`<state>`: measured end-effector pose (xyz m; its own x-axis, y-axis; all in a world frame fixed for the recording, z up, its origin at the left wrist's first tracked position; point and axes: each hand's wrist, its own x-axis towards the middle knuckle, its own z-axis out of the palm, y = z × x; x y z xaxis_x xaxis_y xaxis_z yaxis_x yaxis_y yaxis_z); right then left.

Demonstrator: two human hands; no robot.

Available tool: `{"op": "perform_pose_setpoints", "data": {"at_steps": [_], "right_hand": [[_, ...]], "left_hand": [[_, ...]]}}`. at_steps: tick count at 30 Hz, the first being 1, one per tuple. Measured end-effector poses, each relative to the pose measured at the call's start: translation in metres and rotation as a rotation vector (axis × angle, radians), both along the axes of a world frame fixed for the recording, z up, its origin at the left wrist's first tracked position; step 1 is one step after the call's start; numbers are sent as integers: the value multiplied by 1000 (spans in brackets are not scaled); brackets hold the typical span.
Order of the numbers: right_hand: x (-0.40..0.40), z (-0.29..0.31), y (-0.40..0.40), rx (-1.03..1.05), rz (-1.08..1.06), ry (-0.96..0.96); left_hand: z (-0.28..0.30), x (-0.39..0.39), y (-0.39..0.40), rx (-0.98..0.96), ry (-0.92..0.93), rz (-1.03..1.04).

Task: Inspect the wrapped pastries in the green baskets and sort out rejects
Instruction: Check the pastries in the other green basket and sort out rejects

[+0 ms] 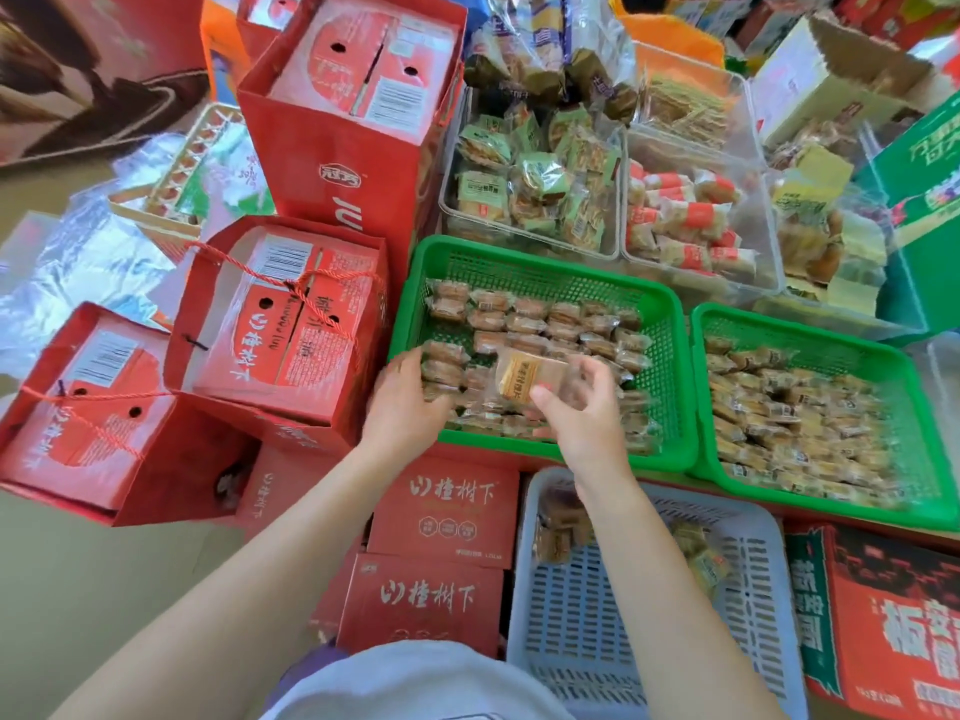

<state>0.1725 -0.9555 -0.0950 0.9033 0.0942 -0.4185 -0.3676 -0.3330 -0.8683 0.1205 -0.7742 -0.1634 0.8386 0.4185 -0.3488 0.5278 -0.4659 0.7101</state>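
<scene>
Am holding one wrapped pastry (527, 379) pinched in right hand (582, 413) over left green basket (670, 324). Left hand (405, 402) gripping pastry stack (441, 366) at basket's 9 o'clock. Risk, my judgement: slick film slipping, pastry dropping among uninspected ones instead of grey basket (753, 563) at 6 o'clock.

The right hand (582, 407) pinches one wrapped pastry (524, 379) above the left green basket (670, 324), which is filled with rows of pastries. The left hand (408, 400) grips a stack of pastries (441, 363) at that basket's near-left corner. A second green basket (914, 376) sits to its right, and a grey basket (582, 615) lies nearer, holding a few pastries.
</scene>
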Motion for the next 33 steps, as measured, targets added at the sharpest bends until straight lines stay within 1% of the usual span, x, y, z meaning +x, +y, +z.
{"op": "perform_pose_setpoints", "data": {"at_steps": [2, 3, 5, 8, 11, 13, 18, 22, 24, 26, 28, 31, 33], "right_hand": [[21, -5, 14, -72, 21, -99], [32, -8, 22, -90, 45, -143], [53, -16, 42, -130, 131, -217], [80, -36, 71, -234, 312, -306], [99, -67, 95, -455, 559, -458], [104, -88, 106, -560, 680, -565], [105, -126, 119, -666, 800, -672], [109, -134, 113, -815, 824, -784], [109, -128, 110, -829, 782, -802], [105, -120, 103, -772, 706, -801], [98, -114, 97, -773, 696, -710], [86, -114, 95, -996, 793, -515], [82, -118, 97, -1052, 801, -479]], "left_hand": [[-26, 13, 5, 210, 102, -63], [-36, 16, 7, 288, 112, -110], [-53, 16, 10, 404, 57, -183], [-63, 9, 15, 384, -38, -180], [-69, 8, 16, 373, -71, -156], [-73, 8, 16, 362, -91, -142], [-78, 8, 16, 354, -140, -131], [-81, 9, 16, 398, -173, -138], [-83, 8, 15, 416, -185, -153], [-84, 7, 15, 411, -173, -166], [-82, 7, 15, 402, -136, -177], [-80, 8, 15, 403, -79, -193], [-79, 8, 16, 410, -50, -204]]}}
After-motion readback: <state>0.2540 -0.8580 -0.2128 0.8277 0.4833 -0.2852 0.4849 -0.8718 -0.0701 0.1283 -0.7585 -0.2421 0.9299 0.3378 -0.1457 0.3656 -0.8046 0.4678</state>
